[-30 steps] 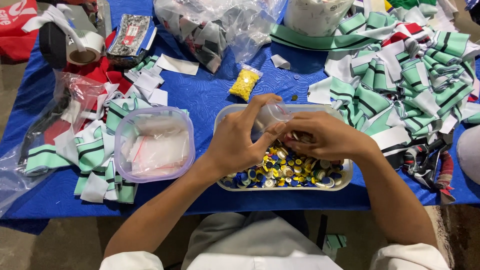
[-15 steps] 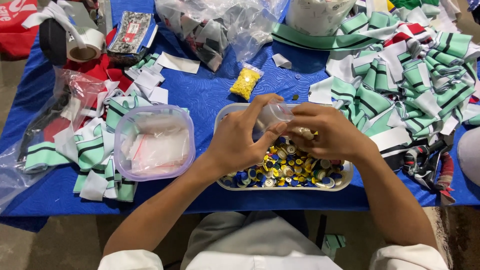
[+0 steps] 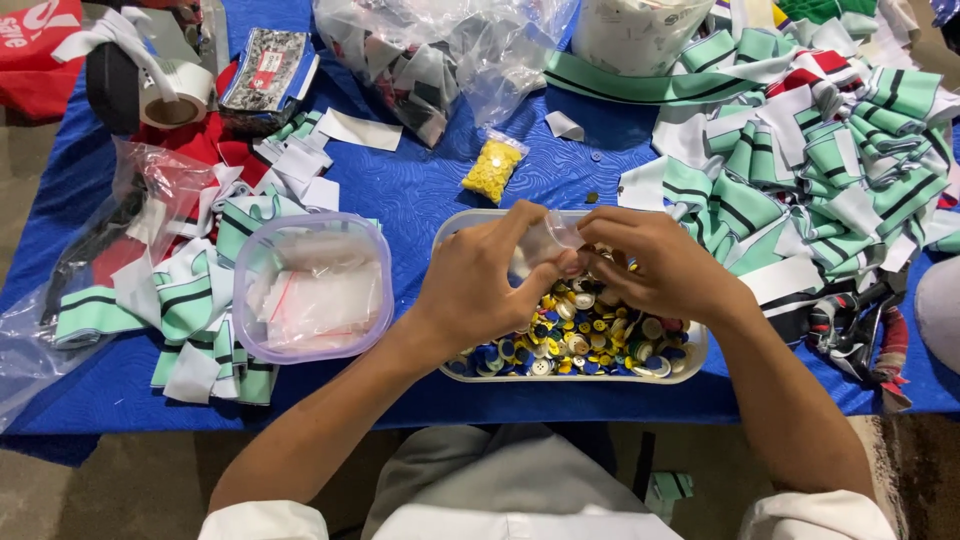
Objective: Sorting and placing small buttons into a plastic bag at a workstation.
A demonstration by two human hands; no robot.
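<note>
Where my left hand (image 3: pixel 480 285) and right hand (image 3: pixel 665 265) meet, I see both pinching a small clear bag (image 3: pixel 548 240), each grip closed on it; its contents I cannot make out. Beneath them, the button tray (image 3: pixel 690 352) is partly hidden. Bare blue worktop (image 3: pixel 420 190) lies beyond my fingers; striped fabric crowds right (image 3: pixel 800 170), a lidded tub (image 3: pixel 312 288) left.

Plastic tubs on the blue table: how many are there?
2. A purple-rimmed tub holding small clear bags sits left of the left hand; a clear tub of buttons lies under both hands. Others may hide under cloth.
</note>
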